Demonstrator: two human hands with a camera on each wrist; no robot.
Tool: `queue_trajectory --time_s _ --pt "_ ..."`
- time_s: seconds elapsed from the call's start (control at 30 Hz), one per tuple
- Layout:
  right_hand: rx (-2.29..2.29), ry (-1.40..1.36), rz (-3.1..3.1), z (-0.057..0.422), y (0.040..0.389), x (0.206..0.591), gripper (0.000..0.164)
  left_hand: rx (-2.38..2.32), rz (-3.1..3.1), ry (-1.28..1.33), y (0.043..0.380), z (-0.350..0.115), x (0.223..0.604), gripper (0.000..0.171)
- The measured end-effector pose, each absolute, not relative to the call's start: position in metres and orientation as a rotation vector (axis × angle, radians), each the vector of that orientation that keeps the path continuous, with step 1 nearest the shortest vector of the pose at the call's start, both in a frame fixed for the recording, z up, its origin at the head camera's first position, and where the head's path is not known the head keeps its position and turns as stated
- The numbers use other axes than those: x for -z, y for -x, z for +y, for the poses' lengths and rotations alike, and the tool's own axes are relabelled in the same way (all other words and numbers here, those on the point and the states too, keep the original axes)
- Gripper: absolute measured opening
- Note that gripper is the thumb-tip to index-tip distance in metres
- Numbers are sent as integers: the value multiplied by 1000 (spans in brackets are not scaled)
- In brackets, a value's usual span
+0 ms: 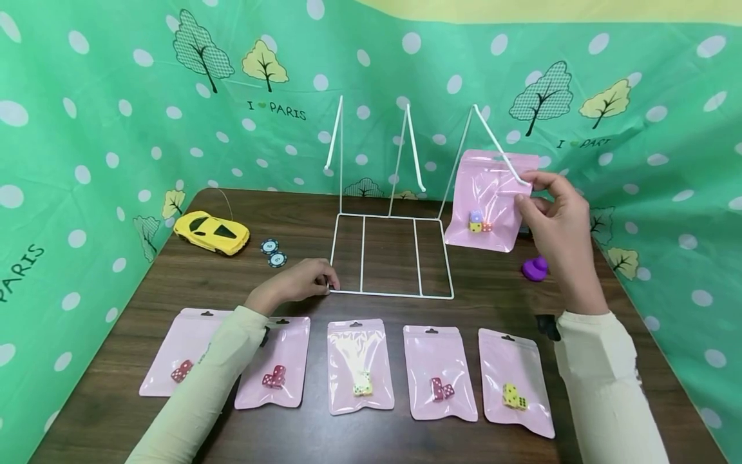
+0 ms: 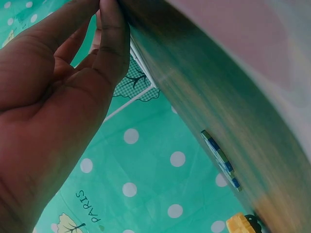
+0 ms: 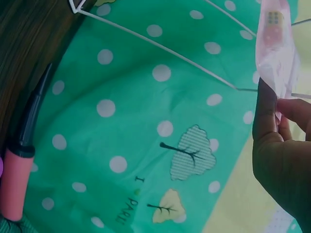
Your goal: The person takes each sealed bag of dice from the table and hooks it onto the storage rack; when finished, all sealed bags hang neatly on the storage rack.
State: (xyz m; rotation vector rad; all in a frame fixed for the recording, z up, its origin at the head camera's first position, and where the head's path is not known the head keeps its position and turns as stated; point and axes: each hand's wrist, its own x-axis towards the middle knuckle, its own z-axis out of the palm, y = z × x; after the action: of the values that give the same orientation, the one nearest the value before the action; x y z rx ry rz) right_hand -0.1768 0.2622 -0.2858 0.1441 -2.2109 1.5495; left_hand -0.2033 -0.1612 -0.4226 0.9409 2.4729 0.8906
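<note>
A white wire display rack (image 1: 391,294) with three upward-slanting prongs stands mid-table. My left hand (image 1: 298,281) pinches its base wire at the front left corner; in the left wrist view the fingertips of that hand (image 2: 63,82) meet at the top edge. My right hand (image 1: 559,216) pinches the right edge of a pink zip bag (image 1: 487,183), raised beside the rack's right prong (image 1: 497,143). The prong crosses in front of the bag in the head view, its tip right by the fingers. Purple, yellow and red dice (image 1: 476,222) show through the bag. The right wrist view shows the bag (image 3: 277,58) edge-on.
Several more pink bags with dice lie in a front row, including one with yellow dice (image 1: 516,386). At left are a yellow toy car (image 1: 211,233) and two poker chips (image 1: 274,253). A purple object (image 1: 534,269) and a hand pump (image 3: 18,179) are at right.
</note>
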Motion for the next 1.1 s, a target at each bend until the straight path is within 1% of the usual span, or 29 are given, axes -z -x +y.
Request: queue_trajectory --time_s 0.13,0.27,0.47,0.6,0.83,1.1 --pt "-1718 -194 -2103 261 195 287 32 -891 2471 -939 204 -162 423 16" --pt "-1766 -194 -2062 256 214 289 30 -890 2471 -932 204 -163 424 16" --pt "-1613 -143 -2153 251 239 288 26 -891 2473 -959 205 -163 424 16" --pt "-1647 -178 -2121 250 252 287 25 -886 2483 -968 206 -163 425 16" --pt "-1516 -152 -2198 250 262 283 24 -873 2485 -989 207 -160 423 17" --pt "-1426 -139 -2243 248 274 283 27 -869 2492 -983 205 -161 424 17"
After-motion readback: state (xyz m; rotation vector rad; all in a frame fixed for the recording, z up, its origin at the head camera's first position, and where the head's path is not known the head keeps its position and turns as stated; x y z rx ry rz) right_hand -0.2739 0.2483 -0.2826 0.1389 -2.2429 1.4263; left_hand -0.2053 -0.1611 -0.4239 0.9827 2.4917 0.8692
